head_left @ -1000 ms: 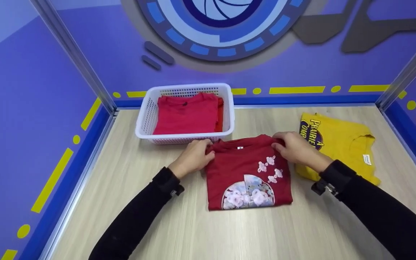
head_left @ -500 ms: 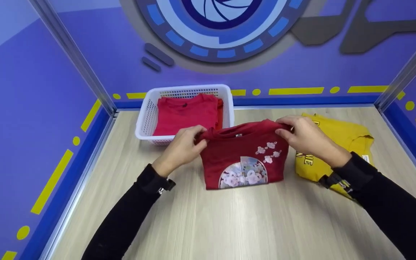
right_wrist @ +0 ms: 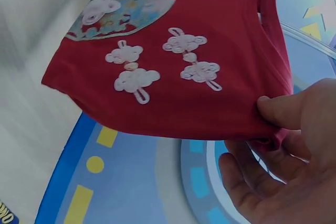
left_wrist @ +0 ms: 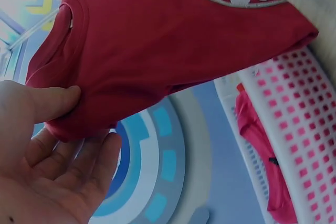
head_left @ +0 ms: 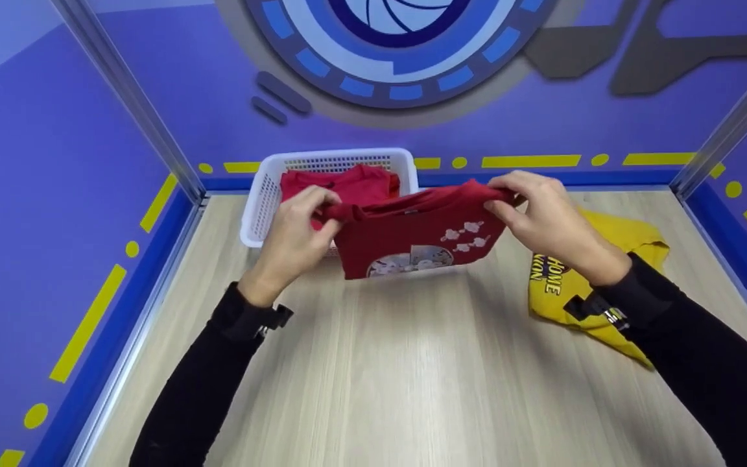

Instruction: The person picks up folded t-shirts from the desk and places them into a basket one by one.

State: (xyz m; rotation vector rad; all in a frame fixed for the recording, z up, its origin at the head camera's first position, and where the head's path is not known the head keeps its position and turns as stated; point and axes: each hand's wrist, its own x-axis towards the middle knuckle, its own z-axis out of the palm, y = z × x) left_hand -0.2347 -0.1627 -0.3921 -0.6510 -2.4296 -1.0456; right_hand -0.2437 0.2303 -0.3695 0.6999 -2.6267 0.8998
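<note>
On the right of the pale wood surface [head_left: 399,389] lies a yellow T-shirt [head_left: 626,233], partly hidden by the right arm. Farther in, the left hand [head_left: 294,230] and right hand [head_left: 548,220] pinch the collar-side corners of a folded dark-red T-shirt [head_left: 399,227], raised above the surface. Beyond it, far left, a white plastic basket [head_left: 255,211] holds folded red clothes [head_left: 360,185].

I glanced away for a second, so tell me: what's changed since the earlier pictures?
The dark red shirt has been lifted off the table and carried forward, slightly to the left, toward the basket. The left hand and right hand moved with it, gripping its top corners as before; nothing was let go. The basket, the pink shirt inside it and the yellow shirt stayed put.
</note>
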